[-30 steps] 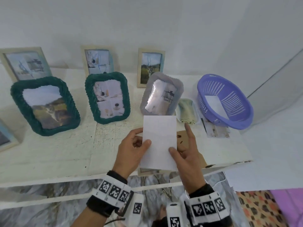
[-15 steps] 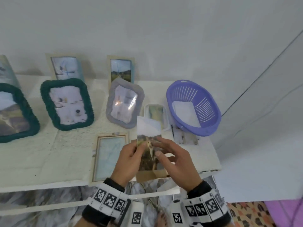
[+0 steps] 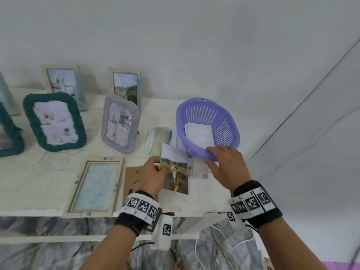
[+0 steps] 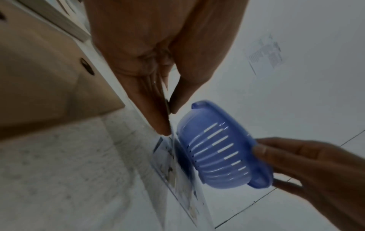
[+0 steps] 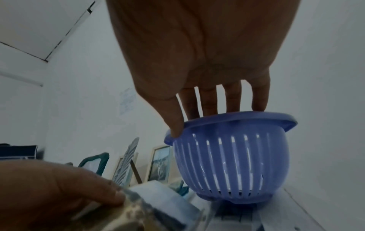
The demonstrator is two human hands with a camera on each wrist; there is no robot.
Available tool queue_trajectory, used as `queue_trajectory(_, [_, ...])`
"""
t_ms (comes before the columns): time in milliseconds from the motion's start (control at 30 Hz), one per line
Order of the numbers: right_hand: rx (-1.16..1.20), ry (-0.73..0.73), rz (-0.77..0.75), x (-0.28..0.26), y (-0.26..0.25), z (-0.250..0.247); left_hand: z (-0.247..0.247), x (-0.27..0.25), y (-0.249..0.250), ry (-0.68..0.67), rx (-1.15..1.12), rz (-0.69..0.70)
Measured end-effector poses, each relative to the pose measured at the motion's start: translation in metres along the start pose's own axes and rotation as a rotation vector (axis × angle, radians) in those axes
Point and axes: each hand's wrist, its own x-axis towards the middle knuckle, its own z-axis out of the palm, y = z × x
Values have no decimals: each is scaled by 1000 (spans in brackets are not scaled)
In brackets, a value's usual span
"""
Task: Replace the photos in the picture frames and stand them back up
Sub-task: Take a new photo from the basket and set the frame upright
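Observation:
My left hand (image 3: 153, 172) pinches a photo of an animal in a field (image 3: 174, 170) by its left edge, picture side up, above the table; the left wrist view shows the pinch (image 4: 168, 106). My right hand (image 3: 224, 162) holds nothing. Its straight fingers (image 5: 233, 100) reach over the near rim of the purple basket (image 3: 206, 121), with the thumb touching the rim. White photo paper (image 3: 199, 135) lies inside the basket. A wooden frame (image 3: 97, 184) lies flat at the table's front edge. Its brown backing board (image 3: 132, 178) lies beside it, under my left hand.
A green frame (image 3: 54, 121), a grey frame (image 3: 120, 123) and two wooden frames (image 3: 64, 84) (image 3: 126, 86) stand along the back. A small white frame (image 3: 161, 135) lies flat left of the basket. Another photo (image 3: 197, 168) lies in front of the basket. The table ends right of the basket.
The photo went from blank side up to picture side up. My right hand let go of it and moved right to the basket rim. The view swung right.

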Motion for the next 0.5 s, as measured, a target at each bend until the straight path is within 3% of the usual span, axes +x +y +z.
queue_trajectory(267, [97, 33, -43, 15, 9, -12, 49, 25, 28, 39, 268, 2])
queue_trajectory(500, [71, -46, -90, 5, 5, 0, 60, 35, 26, 5, 559, 42])
